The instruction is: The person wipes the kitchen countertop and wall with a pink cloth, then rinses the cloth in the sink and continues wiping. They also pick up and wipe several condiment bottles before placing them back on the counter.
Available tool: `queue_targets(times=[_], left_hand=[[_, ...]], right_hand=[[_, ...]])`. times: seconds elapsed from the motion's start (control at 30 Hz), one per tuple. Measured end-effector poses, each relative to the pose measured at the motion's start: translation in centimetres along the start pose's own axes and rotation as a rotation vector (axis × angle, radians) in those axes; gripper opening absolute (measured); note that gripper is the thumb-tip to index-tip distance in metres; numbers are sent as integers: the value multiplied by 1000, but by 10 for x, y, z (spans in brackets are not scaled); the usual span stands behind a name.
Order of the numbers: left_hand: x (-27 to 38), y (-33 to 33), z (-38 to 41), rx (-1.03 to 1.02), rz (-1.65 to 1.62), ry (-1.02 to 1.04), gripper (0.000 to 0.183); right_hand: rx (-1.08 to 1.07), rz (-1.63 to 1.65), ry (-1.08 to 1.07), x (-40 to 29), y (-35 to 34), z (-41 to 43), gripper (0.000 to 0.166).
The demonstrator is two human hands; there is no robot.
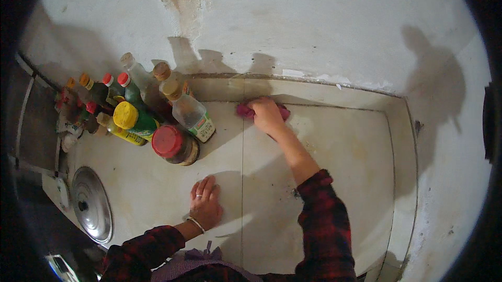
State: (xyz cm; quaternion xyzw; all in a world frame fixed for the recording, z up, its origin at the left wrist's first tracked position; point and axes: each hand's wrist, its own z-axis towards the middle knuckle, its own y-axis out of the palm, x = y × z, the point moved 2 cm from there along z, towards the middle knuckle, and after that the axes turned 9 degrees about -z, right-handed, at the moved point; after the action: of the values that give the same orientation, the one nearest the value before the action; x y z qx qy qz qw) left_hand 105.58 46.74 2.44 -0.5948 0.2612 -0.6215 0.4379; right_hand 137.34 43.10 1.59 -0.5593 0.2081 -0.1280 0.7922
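My right hand (268, 115) grips a crumpled dark pink cloth (283, 112) on the tiled counter (345, 156), close to the low tile strip along the back wall. Cloth shows on both sides of the fingers. Lower and to the left, my left hand (206, 202) rests on the counter with nothing visible in it; its palm is hidden. Dark crumbs (295, 193) lie beside my right sleeve.
Left of my hands stand a jar with a red lid (167, 141), a clear bottle with a green label (193, 115), a yellow-capped green bottle (135, 119) and several more bottles. A round metal lid (92, 205) lies at the far left. Tiled edging (404, 164) borders the right side.
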Motion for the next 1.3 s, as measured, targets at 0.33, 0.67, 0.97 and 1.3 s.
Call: queue_targets(times=[0.33, 0.67, 0.97, 1.3], left_hand=[[3, 4, 0, -18, 37, 9, 49], [3, 5, -7, -36, 56, 11, 50], [-1, 3, -10, 0, 75, 47, 49], [-19, 30, -15, 121, 84, 92, 43]], right_hand=[[-194, 198, -324, 63, -7, -15, 39], [29, 217, -105, 117, -41, -116, 19], [63, 193, 6, -23, -51, -217, 30], [53, 194, 300, -173, -59, -348, 37]])
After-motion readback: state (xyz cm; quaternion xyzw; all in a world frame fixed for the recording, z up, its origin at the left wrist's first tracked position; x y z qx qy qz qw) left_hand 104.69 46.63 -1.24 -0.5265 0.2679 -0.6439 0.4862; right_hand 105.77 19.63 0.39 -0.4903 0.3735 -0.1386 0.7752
